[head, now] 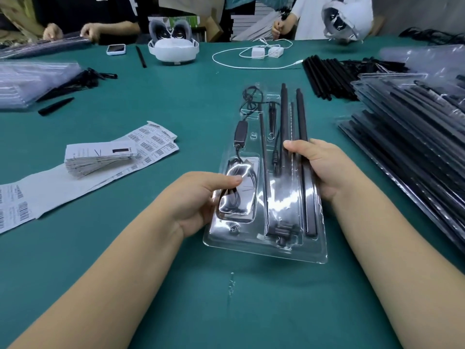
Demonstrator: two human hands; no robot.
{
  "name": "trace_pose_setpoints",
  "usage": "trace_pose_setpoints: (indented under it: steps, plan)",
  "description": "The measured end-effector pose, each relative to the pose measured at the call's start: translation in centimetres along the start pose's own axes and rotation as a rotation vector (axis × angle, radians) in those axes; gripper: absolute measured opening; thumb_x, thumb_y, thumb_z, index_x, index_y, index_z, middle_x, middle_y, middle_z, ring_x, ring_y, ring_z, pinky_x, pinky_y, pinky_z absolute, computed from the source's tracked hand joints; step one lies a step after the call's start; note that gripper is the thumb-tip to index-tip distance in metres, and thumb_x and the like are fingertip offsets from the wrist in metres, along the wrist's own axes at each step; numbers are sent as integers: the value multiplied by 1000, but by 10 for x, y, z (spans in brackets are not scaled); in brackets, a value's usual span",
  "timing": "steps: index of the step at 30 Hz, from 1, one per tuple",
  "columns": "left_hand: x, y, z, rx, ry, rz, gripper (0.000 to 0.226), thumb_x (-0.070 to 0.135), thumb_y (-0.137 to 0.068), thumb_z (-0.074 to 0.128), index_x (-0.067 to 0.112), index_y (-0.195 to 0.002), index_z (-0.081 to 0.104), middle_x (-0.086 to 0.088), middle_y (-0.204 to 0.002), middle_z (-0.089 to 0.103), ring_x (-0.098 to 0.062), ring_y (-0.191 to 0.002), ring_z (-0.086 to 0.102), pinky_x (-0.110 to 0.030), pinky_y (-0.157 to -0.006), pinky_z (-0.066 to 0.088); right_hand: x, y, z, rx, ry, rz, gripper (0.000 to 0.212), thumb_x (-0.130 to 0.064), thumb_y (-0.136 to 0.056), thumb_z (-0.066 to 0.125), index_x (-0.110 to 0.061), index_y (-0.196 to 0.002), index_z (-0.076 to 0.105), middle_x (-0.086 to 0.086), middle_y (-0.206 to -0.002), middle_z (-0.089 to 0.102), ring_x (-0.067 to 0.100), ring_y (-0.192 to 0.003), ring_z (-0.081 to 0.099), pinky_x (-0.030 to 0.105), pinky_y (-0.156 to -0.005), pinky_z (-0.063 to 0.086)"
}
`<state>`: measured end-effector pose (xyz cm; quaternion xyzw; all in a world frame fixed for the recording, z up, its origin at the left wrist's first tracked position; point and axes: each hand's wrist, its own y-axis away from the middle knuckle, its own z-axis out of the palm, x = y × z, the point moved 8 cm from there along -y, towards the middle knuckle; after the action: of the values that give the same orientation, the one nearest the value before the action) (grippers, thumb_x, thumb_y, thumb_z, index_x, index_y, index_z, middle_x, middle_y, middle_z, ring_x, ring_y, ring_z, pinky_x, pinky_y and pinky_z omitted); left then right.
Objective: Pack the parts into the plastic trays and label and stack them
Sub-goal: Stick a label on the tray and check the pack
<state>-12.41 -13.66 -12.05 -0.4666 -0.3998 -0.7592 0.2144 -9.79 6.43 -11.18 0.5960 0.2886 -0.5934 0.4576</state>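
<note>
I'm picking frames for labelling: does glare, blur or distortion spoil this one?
Head view: white glare streaks on the clear tray hide some parts between the left hand and right hand; wide-angle bending curves the table edges; the far headset is motion-blurred; centre sharp.

1. Clear plastic tray (312,253) at centre: 1.
2. Long black rods (283,127) seated in it: 3 thick, plus 1 thin (a pale strip between two of them too).
3. Inline cable box (240,134) in the tray: 1.
4. Hands on the tray: 2, left hand (198,197) and right hand (324,167).
5. White headsets (173,47) at 12 o'clock: 1 on the table, 1 more at 1 o'clock.
6. Phone (116,49) at 11 o'clock: 1.
7. Packed tray stack (412,127) at 3 o'clock: count unreadable.
</note>
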Motion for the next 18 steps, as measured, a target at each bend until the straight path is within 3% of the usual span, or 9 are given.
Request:
trace_pose_setpoints:
  steps: [4,7,9,11,14,16,18]
  plan:
    - [3,-2,-4,63,44,55,24,17,-57,72,4,-77,72,-11,-70,67,-20,-56,63,-28,-56,55,2,1,1,-28,68,47,30,-27,-80,72,-3,-96,66,11,-83,69,29,-78,64,45,-82,55]
    - [10,-2,-13,156,19,131,11,15,-71,72,4,-71,70,-10,-66,66,-21,-58,61,-32,-63,52,3,6,8,-137,138,78,24,-28,-81,70,-9,-92,62,4,-64,54,21,-60,50,31,-57,49]
    - [19,-1,-22,214,19,201,17,11,-80,69,7,-63,68,-8,-60,66,-19,-52,61,-25,-52,52,2,9,13,-182,170,76,18,-24,-84,67,-9,-93,63,4,-69,63,16,-53,56,24,-47,48]
    - [27,1,-28,231,24,254,21,9,-82,67,8,-62,68,-6,-57,66,-15,-47,61,-19,-44,48,-1,9,15,-163,213,41,19,-21,-85,66,-11,-100,62,0,-74,69,13,-53,62,23,-47,50]
    - [35,3,-36,221,-16,259,20,10,-80,68,11,-60,65,-1,-53,64,-7,-39,56,-12,-37,40,1,11,21,-166,315,26,42,-27,-84,67,-11,-121,53,6,-105,65,11,-57,64,25,-52,52]
    - [36,2,-41,202,-46,235,14,16,-68,73,11,-56,67,0,-53,62,-6,-39,53,-11,-37,38,5,14,27,-192,359,47,51,-31,-83,68,-10,-126,49,9,-114,61,12,-58,64,26,-53,52]
    - [33,2,-40,175,-61,195,18,21,-58,73,7,-69,72,-4,-61,65,-12,-49,55,-13,-49,45,4,15,27,-175,383,44,52,-35,-83,67,-11,-126,49,10,-112,62,10,-57,63,27,-53,53]
